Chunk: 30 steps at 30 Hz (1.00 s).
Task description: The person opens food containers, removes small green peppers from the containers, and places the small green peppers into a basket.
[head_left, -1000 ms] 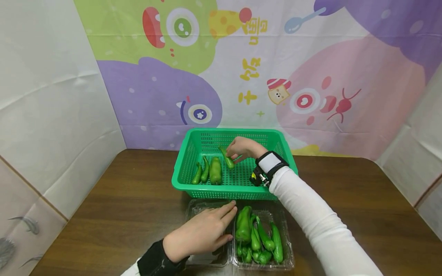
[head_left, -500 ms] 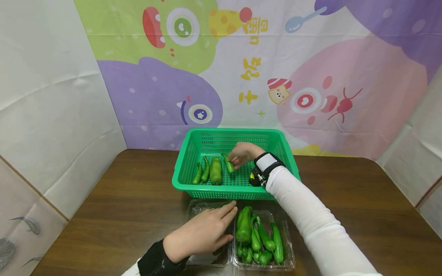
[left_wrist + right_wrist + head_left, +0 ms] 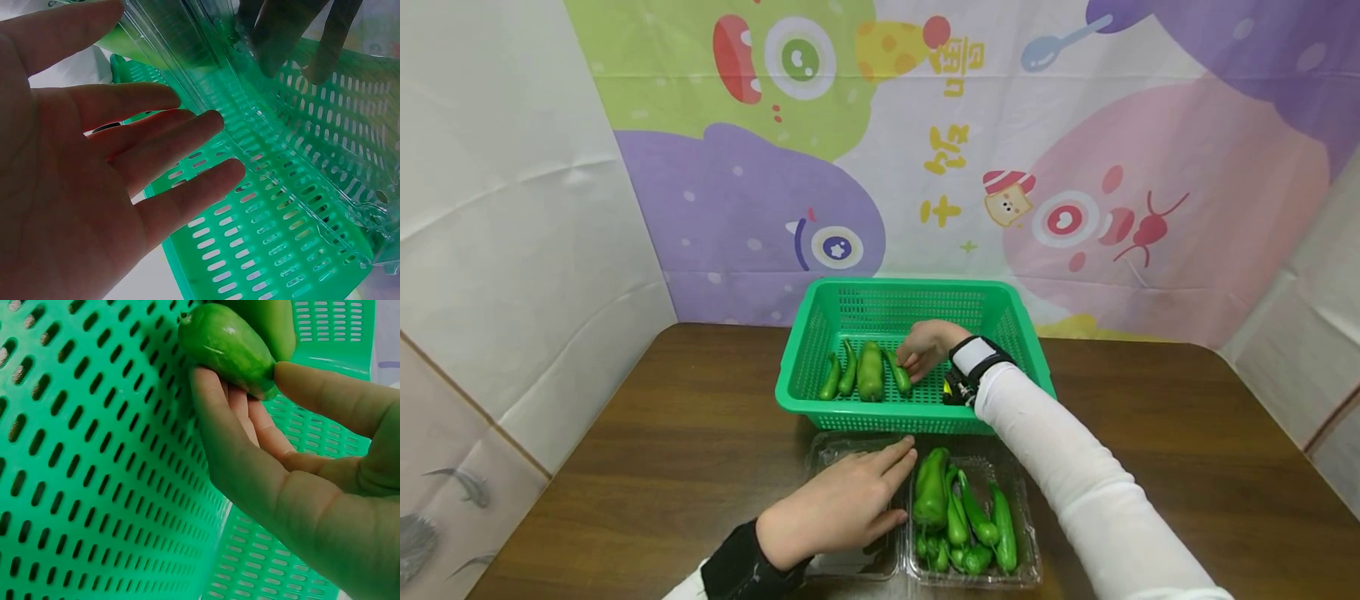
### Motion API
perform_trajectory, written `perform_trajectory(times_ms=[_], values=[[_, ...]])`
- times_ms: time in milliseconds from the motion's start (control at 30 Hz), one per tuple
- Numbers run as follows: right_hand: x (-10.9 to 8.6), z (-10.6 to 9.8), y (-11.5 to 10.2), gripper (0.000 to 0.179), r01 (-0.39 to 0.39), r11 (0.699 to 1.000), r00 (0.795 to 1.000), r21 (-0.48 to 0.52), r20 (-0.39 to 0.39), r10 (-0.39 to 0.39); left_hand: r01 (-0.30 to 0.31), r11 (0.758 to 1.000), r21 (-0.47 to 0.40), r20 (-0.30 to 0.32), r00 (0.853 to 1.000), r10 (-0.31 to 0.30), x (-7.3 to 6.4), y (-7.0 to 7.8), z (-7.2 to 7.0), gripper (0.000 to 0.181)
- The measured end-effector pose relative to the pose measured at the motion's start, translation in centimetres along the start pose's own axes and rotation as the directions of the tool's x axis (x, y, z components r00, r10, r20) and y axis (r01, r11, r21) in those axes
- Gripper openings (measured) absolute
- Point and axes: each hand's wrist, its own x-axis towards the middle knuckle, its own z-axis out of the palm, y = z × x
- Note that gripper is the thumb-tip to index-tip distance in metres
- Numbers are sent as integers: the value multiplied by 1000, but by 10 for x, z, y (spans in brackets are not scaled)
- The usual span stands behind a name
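Green basket (image 3: 880, 408), 4 peppers (image 3: 870, 373) inside, right hand (image 3: 929, 345) pinching 1, left hand (image 3: 838, 507) straight-fingered

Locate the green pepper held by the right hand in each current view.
Head: the pepper is just below centre, at the right hand.
Left wrist: not discernible.
Right wrist: the pepper is at the upper middle, against the fingertips.
Shared landmark: the green basket.
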Motion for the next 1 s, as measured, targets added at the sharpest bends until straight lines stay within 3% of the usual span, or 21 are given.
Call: perform_trajectory(times_ms=[300,800,1000], values=[[3,3,2,41,-28,1000,999,7,35,28,0,1000,-2,0,1000,0,0,0,-1,65],[3,3,3,35,-74,994,996,82,61,69,5,1000,-17,8,1000,-5,0,1,-3,65],[1,3,3,36,-93,991,995,92,35,90,8,1000,-22,18,1000,-8,1,1,-4,65]])
